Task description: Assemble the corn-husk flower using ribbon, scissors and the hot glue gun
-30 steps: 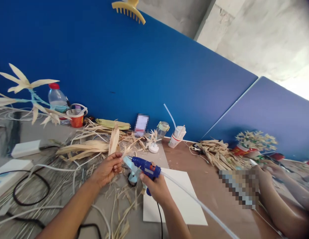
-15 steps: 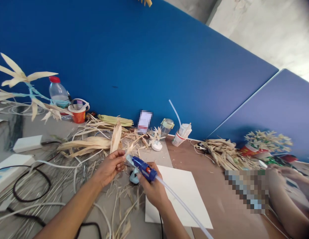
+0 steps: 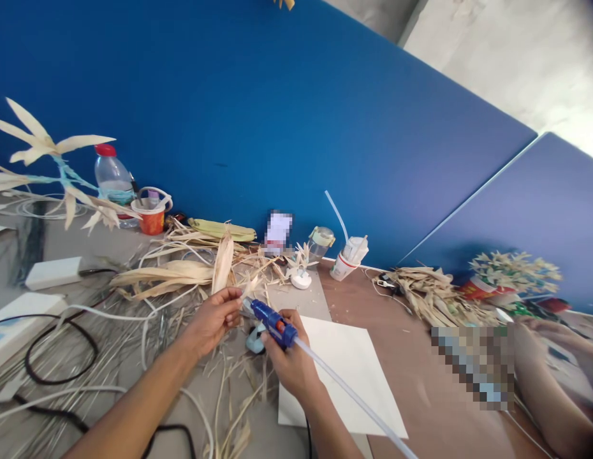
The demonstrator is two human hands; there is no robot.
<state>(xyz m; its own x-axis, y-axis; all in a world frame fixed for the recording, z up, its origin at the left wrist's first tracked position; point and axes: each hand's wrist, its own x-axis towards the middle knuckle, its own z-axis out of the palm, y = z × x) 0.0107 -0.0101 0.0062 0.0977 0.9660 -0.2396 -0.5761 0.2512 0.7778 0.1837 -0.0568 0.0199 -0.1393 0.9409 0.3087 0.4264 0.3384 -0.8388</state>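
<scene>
My left hand [image 3: 211,324] is closed, thumb and fingertips pinching a small pale strip of corn husk [image 3: 250,287]. In my right hand [image 3: 295,363] is a blue hot glue gun [image 3: 270,319], its nozzle pointing left at the husk by my left fingertips. Whether nozzle and husk touch, I cannot tell. A long translucent glue stick [image 3: 354,398] runs out of the gun's back toward the lower right. Under the right wrist lies a white sheet [image 3: 354,370]. Dry corn husks [image 3: 172,277] are heaped just beyond my left hand.
Cables [image 3: 93,350] and thin wires cover the left side. A husk flower [image 3: 301,268] on a white base, a jar [image 3: 321,239] and a paper cup [image 3: 345,264] stand along the blue partition [image 3: 277,127]. At right, another person's arms [image 3: 549,382] reach in beside more husks [image 3: 430,293].
The glue gun has shifted slightly left and down in my right hand's hold. My left hand keeps its pinch in nearly the same place.
</scene>
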